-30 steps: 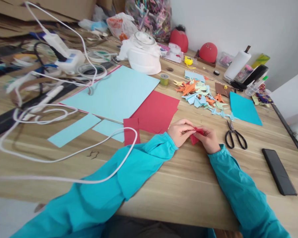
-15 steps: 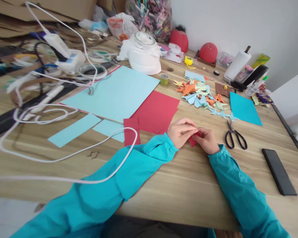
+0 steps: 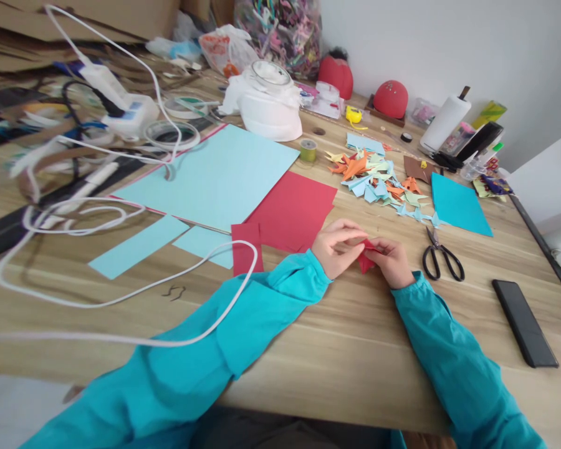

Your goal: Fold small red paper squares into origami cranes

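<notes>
Between my two hands is a small folded red paper (image 3: 366,263), held just over the wooden table. My right hand (image 3: 389,259) pinches its right side between thumb and fingers. My left hand (image 3: 339,247) has thumb and fingertips closed on its upper left edge. Part of the folded paper is hidden by the fingers. Left of my hands lie red paper sheets (image 3: 294,209) and a small red paper strip (image 3: 245,251). Black-handled scissors (image 3: 442,257) rest to the right of my right hand. Beyond my hands is a pile of folded paper cranes (image 3: 378,178) in orange, blue, green and yellow.
A large light-blue sheet (image 3: 215,174) lies at the left, with blue strips (image 3: 138,245) in front. A white cable (image 3: 121,340) loops across my left sleeve. At the right are a phone (image 3: 525,323) and a turquoise sheet (image 3: 461,204). A thread spool (image 3: 308,150) stands behind.
My left fingers have shifted slightly up and left, so more of the folded red paper shows between the hands. The right hand keeps its pinch.
</notes>
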Demonstrator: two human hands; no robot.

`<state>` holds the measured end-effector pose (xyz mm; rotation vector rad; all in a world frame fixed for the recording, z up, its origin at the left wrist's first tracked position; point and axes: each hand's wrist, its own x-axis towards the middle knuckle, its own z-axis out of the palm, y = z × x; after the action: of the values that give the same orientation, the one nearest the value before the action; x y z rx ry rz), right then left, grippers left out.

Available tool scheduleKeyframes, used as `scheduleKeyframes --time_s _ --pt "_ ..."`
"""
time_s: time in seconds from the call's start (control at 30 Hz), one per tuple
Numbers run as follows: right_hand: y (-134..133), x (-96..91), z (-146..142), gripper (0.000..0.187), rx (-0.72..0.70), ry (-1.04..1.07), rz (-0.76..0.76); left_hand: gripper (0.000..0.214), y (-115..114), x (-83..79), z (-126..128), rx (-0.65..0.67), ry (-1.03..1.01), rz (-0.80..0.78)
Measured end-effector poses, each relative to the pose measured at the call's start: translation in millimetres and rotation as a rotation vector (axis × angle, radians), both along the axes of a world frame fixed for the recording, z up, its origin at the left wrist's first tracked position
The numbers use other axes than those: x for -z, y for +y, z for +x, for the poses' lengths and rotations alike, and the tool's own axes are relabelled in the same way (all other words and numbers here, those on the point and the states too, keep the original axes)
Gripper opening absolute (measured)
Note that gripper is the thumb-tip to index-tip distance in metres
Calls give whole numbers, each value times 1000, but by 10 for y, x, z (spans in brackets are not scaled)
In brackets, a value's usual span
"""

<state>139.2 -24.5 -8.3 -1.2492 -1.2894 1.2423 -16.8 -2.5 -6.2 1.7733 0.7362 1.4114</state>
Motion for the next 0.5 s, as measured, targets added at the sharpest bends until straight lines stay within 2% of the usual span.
scheduleKeyframes --time_s 0.1,0.3,0.4,0.5 --pt "-3 -11 -8 15 -26 17 -1 16 -20 28 15 6 44 98" --pt "-6 19 -26 10 -63 -31 50 12 -3 72 41 -8 35 155" --pt "-6 35 -25 11 -59 -61 69 14 -7 44 39 -34 22 127" --pt "1 25 -18 14 -26 -50 40 18 -6 11 31 -49 5 17"
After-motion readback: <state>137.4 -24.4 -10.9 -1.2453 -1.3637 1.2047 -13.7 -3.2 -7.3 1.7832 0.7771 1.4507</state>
